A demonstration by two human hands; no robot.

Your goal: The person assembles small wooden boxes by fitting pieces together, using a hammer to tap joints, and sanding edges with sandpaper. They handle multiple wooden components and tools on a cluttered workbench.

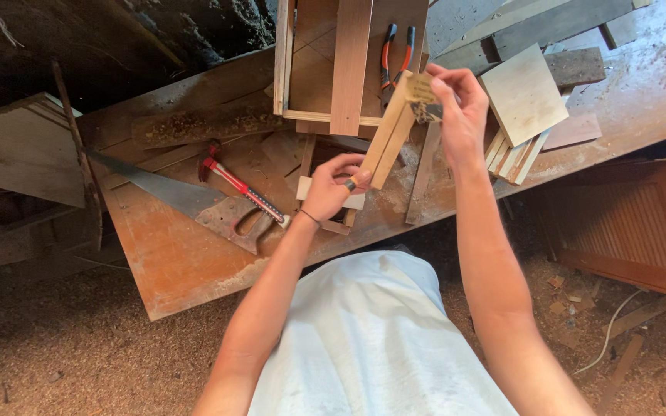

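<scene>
My left hand grips the lower end of a short pale wooden stick, held tilted above the workbench. My right hand pinches a small folded piece of sandpaper against the stick's upper end. A ring shows on one finger of my left hand and a thin band on its wrist. Both hands hover over a small wooden frame lying on the bench.
A handsaw and a red-handled hammer lie left of my hands. Orange-handled pliers rest in a wooden box frame at the back. A square board and several slats sit to the right. Sawdust covers the floor.
</scene>
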